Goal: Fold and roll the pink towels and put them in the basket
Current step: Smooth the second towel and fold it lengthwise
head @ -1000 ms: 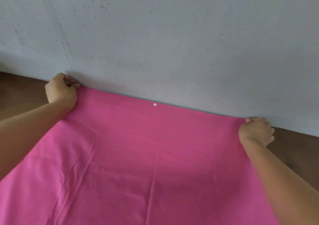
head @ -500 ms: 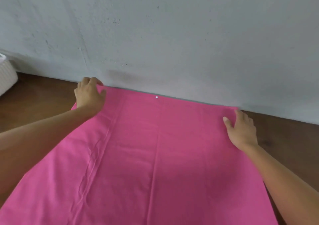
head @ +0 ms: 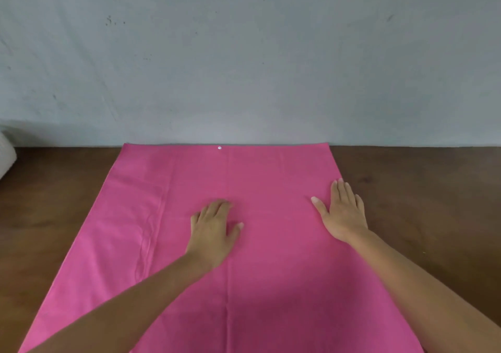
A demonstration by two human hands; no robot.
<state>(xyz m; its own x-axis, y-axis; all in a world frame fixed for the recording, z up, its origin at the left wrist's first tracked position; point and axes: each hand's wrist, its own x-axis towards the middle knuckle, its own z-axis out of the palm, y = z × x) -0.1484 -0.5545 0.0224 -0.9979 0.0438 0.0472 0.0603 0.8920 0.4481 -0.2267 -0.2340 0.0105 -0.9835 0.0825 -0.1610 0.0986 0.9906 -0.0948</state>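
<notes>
Nearer now, left hand (head: 212, 226) and right hand (head: 343, 211) lie flat, fingers straight, on the pink towel (head: 271, 285), its near end cropped.

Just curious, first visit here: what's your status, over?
Left hand flat, open, on middle of large pink cloth towel; right hand flat, open, at its right edge. Towel spread on brown wooden table, not yet rolled. Nothing blocking.

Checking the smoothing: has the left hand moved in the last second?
Yes: the left hand has slid from the pink towel's far-left corner at the wall toward its middle.
</notes>
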